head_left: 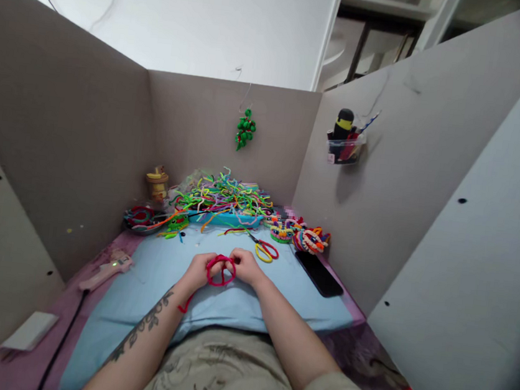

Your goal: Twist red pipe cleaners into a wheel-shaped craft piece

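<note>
Both hands meet over the front middle of the light blue cloth (168, 259). Between them is a red pipe cleaner (219, 284) bent into a ring, with a strand across its inside. My left hand (199, 269) is closed on the ring's left side, and a loose red tail hangs below that wrist. On the upper right, my right hand (243, 265) pinches the same ring; its fingertips are partly hidden. Just beyond the right hand lie scissors (265, 251) with red and yellow handles.
A blue tray (229, 219) heaped with colourful pipe cleaners (222, 194) stands at the back. Finished woven pieces (311, 239) and a black phone (319, 274) lie right. At left are a glue gun (105, 272) with a cord and a dark bowl (144, 219). Grey panels enclose three sides.
</note>
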`<state>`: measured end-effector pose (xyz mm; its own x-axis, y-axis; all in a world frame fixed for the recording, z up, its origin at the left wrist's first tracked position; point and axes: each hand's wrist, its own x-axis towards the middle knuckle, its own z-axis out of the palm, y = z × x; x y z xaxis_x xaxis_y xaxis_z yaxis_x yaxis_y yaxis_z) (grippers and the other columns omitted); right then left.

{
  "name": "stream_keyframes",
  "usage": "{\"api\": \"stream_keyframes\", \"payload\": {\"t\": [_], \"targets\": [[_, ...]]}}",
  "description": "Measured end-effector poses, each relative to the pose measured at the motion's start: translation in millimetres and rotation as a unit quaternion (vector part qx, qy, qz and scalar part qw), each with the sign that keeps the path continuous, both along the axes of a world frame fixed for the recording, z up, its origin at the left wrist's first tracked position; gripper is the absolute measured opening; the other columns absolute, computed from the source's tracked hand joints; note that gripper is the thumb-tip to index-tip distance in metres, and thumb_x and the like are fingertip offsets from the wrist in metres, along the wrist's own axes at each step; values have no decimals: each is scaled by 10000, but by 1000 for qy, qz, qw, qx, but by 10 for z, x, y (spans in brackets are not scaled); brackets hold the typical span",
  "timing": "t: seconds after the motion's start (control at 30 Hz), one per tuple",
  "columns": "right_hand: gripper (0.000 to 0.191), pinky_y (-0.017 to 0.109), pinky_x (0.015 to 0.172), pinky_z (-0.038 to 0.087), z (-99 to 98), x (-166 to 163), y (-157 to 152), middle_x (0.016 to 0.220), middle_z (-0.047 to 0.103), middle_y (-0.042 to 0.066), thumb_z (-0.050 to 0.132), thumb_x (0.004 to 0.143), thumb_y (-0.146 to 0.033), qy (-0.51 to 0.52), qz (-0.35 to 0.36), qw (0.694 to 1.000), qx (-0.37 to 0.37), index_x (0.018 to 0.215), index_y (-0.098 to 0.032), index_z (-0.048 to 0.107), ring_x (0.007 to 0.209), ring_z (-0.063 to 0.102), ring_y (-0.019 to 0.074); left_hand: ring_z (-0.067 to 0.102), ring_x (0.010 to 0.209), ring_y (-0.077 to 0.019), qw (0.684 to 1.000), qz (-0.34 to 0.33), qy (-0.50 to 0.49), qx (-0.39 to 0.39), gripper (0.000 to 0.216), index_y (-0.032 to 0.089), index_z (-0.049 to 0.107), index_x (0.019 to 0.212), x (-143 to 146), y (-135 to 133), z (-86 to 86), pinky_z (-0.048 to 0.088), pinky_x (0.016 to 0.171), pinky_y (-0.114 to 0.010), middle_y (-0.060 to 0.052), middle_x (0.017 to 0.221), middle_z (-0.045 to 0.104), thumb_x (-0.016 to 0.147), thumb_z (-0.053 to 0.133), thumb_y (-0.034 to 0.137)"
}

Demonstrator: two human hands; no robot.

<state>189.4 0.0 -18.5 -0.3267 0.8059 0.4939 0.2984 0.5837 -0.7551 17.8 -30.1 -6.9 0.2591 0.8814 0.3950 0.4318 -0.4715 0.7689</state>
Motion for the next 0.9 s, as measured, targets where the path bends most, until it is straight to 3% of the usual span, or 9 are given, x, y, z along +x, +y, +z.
{"api": "stream_keyframes", "payload": {"t": [0.17, 0.47, 0.77, 0.9], "targets": [[113, 197, 501, 326, -9, -29, -3, 560, 464, -49, 574, 629, -165, 11, -6, 1000, -9, 531, -172, 517, 534, 407, 87, 424, 491, -106, 1000, 19, 1, 12, 250, 153, 619, 617, -4, 6, 14, 325, 491, -217, 23, 504, 526, 758, 536, 343], [62, 200, 545, 322, -9, 20, -9, 580, 483, -48, 533, 677, -160, -71, 22, 997, 30, 625, -176, 562, 574, 428, 100, 477, 514, -120, 999, -30, -32, -33, 243, 151, 662, 691, -4, -11, 48, 361, 496, -216, 5, 541, 585, 746, 552, 361], [157, 209, 545, 280, -17, -58, -50, 558, 422, -47, 555, 669, -194, -94, -39, 990, 100, 544, -178, 462, 552, 376, 97, 426, 514, -110, 997, 27, 49, 45, 245, 169, 552, 580, -20, 20, 2, 314, 522, -223, 25, 523, 502, 765, 524, 327], [148, 204, 544, 299, -24, -70, -33, 552, 444, -45, 539, 675, -199, -61, -44, 995, 64, 540, -178, 482, 553, 393, 96, 445, 524, -111, 1000, 21, 8, -9, 291, 155, 588, 615, -22, 36, 30, 334, 527, -224, 24, 529, 526, 771, 530, 393]]}}
